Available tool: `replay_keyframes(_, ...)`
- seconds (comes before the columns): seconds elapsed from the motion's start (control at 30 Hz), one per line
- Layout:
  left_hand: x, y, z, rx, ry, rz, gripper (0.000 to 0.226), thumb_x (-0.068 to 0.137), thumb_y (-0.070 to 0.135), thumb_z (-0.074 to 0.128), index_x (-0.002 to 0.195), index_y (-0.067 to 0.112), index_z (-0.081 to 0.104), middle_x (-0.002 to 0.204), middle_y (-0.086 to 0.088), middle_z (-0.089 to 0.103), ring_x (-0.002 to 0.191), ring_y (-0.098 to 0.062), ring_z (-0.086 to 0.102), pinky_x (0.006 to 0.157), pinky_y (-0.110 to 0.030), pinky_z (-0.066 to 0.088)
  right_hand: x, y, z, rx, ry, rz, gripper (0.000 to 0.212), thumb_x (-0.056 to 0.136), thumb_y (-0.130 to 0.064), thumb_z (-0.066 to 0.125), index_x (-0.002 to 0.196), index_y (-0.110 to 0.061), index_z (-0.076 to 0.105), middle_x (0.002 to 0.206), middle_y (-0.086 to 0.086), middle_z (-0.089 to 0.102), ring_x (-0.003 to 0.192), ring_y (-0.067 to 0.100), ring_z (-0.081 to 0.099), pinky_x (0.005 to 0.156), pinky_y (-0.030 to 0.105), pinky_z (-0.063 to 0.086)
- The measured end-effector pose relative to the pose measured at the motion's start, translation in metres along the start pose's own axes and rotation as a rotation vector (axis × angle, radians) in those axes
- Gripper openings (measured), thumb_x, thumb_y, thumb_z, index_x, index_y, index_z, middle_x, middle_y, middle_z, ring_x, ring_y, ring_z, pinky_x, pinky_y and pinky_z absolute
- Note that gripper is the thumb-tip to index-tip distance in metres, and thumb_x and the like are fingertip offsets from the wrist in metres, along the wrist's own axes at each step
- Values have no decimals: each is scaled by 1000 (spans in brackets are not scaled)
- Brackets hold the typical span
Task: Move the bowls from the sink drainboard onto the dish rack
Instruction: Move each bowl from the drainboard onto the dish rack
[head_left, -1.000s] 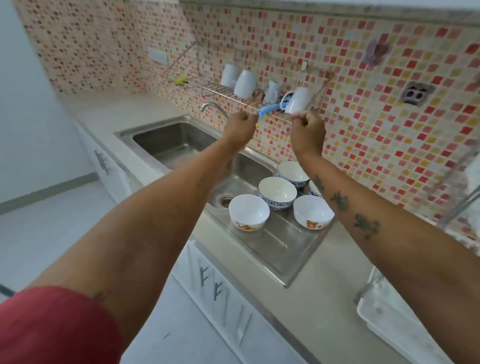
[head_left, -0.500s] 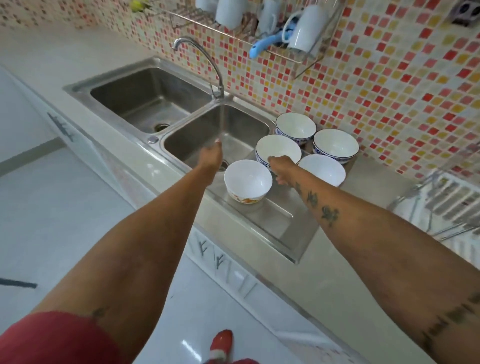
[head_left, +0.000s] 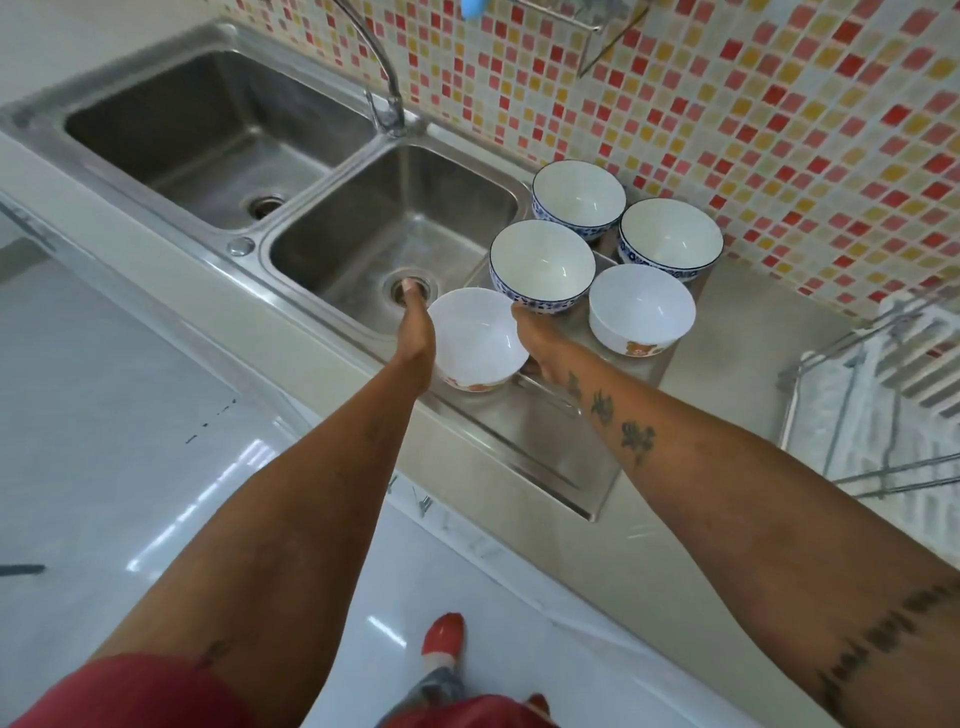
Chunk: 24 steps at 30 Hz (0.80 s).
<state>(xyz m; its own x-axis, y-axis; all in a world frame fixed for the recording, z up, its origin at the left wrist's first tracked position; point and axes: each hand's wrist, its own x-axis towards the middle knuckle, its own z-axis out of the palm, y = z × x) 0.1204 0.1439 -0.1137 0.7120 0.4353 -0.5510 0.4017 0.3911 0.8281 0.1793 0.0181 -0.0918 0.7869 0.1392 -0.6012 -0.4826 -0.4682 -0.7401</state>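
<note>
**Trainee:** What is the step in hand?

**Instructor:** Both hands are closing on the nearest white bowl (head_left: 478, 338), which is sitting upright at the front edge of the drainboard (head_left: 545, 447), just right of the small sink basin (head_left: 395, 234). The left hand (head_left: 415, 332) is pressing flat against the bowl's left wall, thumb extended. The right hand (head_left: 535, 343) is cupping the right wall; its fingers are hidden behind the bowl, so I cannot tell how far they are curling. I judge the bowl is held between the two palms, not yet lifted.

**Trainee:** How do I do it well?

**Instructor:** Squeeze evenly from both sides and lift straight up before travelling. The blue-patterned bowl (head_left: 543, 267) is almost touching it on the side away from the basin, so sliding sideways could knock it. Glazed ware may be wet; keep it level. Then carry it away from the basin to the wire dish rack (head_left: 852, 410) on the counter.

**Trainee:** What is left?

**Instructor:** All five. The second white bowl (head_left: 641, 309) and two more blue-patterned bowls (head_left: 579, 197) (head_left: 670, 239) are waiting farther from the basin.

**Trainee:** Any markings?

**Instructor:** No brand or readable writing. The white bowls are carrying an orange-red printed motif near the foot, too small to make out.
</note>
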Motion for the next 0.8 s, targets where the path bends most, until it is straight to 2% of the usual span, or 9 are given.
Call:
replay_keyframes(0.1,3,-4,1,-71,28,-18,95,77,79,15,136,15,53,127,-16,64,112,-35,63,100,-46,51,14,7,5,-37,-12,-10,51,97,-39,36,137,-9,46,143,13,51,128,31,50,110,46,41)
replay_keyframes(0.2,17,-15,-1,-104,28,-31,108,61,86,18,135,16,54,127,-15,65,112,-36,63,102,-50,49,9,5,6,-22,9,-19,49,99,-35,37,138,-6,46,141,14,52,127,32,51,108,41,42)
replay_keyframes(0.3,25,-20,-2,-92,26,-73,119,47,92,22,134,19,55,126,-14,66,111,-37,64,101,-52,48,12,6,8,-8,9,-18,50,98,-36,38,138,-7,45,142,14,51,127,32,51,109,44,41)
replay_keyframes(0.47,-7,3,-3,-127,44,-118,89,84,79,13,134,18,54,124,-14,67,107,-37,65,92,-46,54,2,1,10,10,53,-73,52,99,-34,35,142,-7,40,145,14,47,130,31,47,107,40,39)
replay_keyframes(0.53,-22,14,-1,-153,25,-115,87,87,76,11,133,17,55,123,-14,67,103,-37,66,87,-42,55,-8,-5,8,13,74,-94,53,98,-34,35,141,-4,41,145,15,47,129,32,48,106,40,39)
replay_keyframes(0.63,-40,36,3,-205,20,-101,77,92,71,11,124,19,58,119,-12,68,99,-33,66,91,-41,53,-26,-17,0,31,115,-136,52,99,-34,34,141,-4,41,144,16,47,128,34,47,105,40,38)
replay_keyframes(0.73,-61,63,14,-250,47,-86,71,95,65,16,140,19,45,133,-7,61,106,-33,61,88,-41,49,-50,-36,-15,61,224,-221,48,100,-30,31,140,-6,43,143,13,48,129,33,45,103,37,37)
replay_keyframes(0.8,-89,86,29,-240,5,-48,57,101,53,23,139,15,43,130,-3,58,109,-30,57,94,-43,45,-73,-48,-28,138,318,-324,45,100,-29,32,136,-8,47,140,13,52,126,32,48,104,39,39)
